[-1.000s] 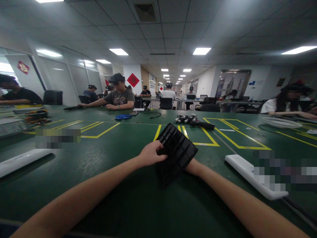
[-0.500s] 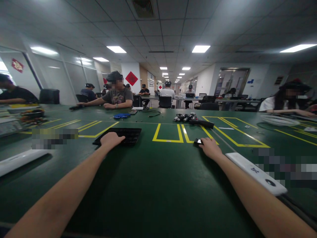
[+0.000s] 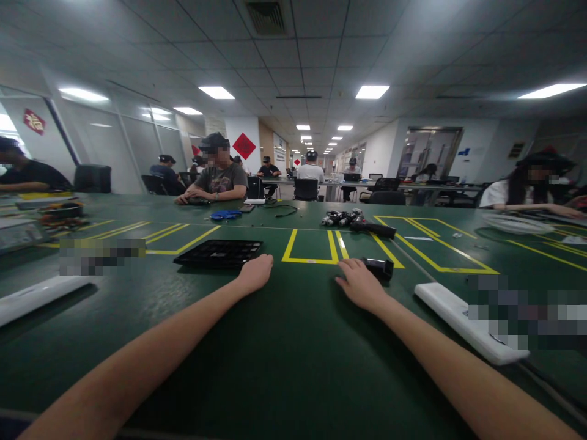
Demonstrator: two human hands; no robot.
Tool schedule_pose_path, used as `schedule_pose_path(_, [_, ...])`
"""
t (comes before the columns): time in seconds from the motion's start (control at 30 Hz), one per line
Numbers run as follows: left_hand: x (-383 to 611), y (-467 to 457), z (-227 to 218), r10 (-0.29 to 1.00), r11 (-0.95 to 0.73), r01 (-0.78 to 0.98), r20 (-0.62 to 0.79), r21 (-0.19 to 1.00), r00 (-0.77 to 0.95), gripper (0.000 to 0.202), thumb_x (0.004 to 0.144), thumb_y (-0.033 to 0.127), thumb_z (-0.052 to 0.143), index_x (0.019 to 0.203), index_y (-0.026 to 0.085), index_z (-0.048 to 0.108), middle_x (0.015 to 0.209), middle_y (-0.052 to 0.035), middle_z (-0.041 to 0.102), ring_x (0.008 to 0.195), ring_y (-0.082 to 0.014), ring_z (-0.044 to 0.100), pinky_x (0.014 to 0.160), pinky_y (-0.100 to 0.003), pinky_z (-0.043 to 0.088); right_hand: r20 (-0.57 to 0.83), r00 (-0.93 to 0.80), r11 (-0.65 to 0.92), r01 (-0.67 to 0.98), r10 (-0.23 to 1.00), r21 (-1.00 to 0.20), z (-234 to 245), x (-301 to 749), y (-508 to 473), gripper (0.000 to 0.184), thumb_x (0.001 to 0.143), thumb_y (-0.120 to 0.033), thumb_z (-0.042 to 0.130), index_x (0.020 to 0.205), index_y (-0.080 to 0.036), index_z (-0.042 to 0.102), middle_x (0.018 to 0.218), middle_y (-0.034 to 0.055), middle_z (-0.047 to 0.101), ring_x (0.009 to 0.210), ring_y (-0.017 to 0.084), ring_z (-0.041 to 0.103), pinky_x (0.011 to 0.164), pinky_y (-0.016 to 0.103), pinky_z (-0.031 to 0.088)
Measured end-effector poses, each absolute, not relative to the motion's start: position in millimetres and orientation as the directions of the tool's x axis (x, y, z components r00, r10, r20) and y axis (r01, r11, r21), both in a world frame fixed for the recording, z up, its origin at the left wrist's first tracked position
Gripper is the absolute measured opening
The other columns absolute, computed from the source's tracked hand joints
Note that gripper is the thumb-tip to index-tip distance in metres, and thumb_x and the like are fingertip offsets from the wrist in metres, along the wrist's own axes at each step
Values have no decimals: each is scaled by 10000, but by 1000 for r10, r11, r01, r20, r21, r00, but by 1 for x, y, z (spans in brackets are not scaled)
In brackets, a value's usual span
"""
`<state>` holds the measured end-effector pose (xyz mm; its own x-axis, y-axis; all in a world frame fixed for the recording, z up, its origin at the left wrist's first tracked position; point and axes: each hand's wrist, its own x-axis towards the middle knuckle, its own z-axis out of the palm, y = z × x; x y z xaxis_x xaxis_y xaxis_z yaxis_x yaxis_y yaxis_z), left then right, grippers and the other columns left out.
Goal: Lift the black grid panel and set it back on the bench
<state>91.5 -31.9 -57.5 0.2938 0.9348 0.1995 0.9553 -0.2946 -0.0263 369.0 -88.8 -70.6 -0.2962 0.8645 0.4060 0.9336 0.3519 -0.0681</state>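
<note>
Nearby, gridded black tray (image 3: 215, 252), left hand (image 3: 257, 273), grip unclear, right hand (image 3: 361, 283) spread beside boxy black object (image 3: 380, 268).

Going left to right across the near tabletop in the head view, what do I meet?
Long white bar, black compartment tray, left hand, right hand, small black object, corded white bar.

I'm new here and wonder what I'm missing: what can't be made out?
All in the head view:
Black tray: near right corner, hidden behind the left hand.
Black object: left end, hidden behind the right hand.
Left white bar: cut off by the picture's edge.
Right white bar: part of its top, masked by pixel blocks.
</note>
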Motion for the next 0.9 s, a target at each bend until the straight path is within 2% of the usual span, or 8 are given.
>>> schedule_pose_path(0.2, [90, -39, -54, 922, -257, 964, 282, -68, 266, 297, 877, 307, 333, 1024, 140, 530, 1065, -115, 505, 871, -198, 564, 707, -302, 430, 263, -394, 437, 890, 881, -133, -71, 342, -103, 389, 875, -313, 357, 1167, -134, 542, 1205, 118, 536, 1108, 246, 460, 937, 361, 370])
schedule_pose_path(0.3, [104, -59, -54, 849, -421, 907, 338, -29, 405, 339, 885, 337, 319, 1035, 137, 547, 1072, -112, 526, 940, -204, 541, 785, -315, 416, 243, -385, 428, 890, 890, -157, -72, 343, -101, 377, 883, -324, 346, 1141, -153, 560, 1187, 105, 547, 1086, 236, 474, 914, 351, 385])
schedule_pose_path(0.43, [130, -92, -60, 743, -659, 747, 226, 87, 630, 547, 857, 515, 301, 1200, 136, 494, 1271, -135, 469, 1176, -254, 410, 963, -384, 310, 264, -399, 447, 880, 878, -158, -73, 344, -100, 401, 884, -342, 348, 1155, -131, 554, 1214, 123, 531, 1127, 237, 450, 964, 362, 339])
schedule_pose_path(0.53, [139, -107, -64, 718, -696, 705, 107, 140, 688, 690, 818, 606, 283, 1305, 132, 402, 1379, -152, 361, 1259, -284, 316, 1003, -417, 250, 244, -438, 485, 855, 865, -184, -76, 342, -101, 457, 879, -397, 348, 1205, -125, 517, 1283, 130, 484, 1196, 251, 397, 1009, 402, 281])
schedule_pose_path(0.6, [141, -110, -65, 712, -702, 697, 102, 147, 695, 684, 812, 611, 296, 1311, 155, 401, 1381, -139, 364, 1256, -282, 323, 1001, -413, 251, 219, -456, 496, 847, 863, -191, -77, 341, -103, 478, 879, -424, 335, 1224, -137, 499, 1305, 128, 467, 1213, 254, 385, 1011, 422, 277])
schedule_pose_path(0.7, [140, -106, -61, 691, -720, 687, 182, 94, 699, 537, 862, 507, 300, 1232, 168, 489, 1292, -119, 469, 1172, -251, 421, 960, -385, 310, 223, -486, 523, 840, 845, -149, -72, 344, -103, 469, 882, -432, 323, 1216, -160, 508, 1291, 118, 482, 1198, 243, 406, 995, 408, 306])
schedule_pose_path(0.8, [133, -91, -52, 708, -658, 751, 291, -59, 643, 373, 894, 307, 309, 1094, 132, 570, 1128, -128, 557, 1005, -224, 519, 872, -365, 382, 274, -483, 516, 855, 832, -60, -61, 360, -97, 423, 883, -392, 340, 1196, -177, 526, 1275, 104, 496, 1187, 242, 414, 994, 405, 309])
schedule_pose_path(0.9, [116, -69, -44, 810, -452, 872, 321, -188, 490, 286, 843, 131, 360, 996, 79, 596, 1029, -171, 561, 905, -232, 549, 761, -347, 434, 387, -281, 289, 957, 878, 37, -55, 390, -85, 404, 883, -305, 344, 1224, -149, 495, 1312, 125, 454, 1234, 276, 345, 1013, 451, 256])
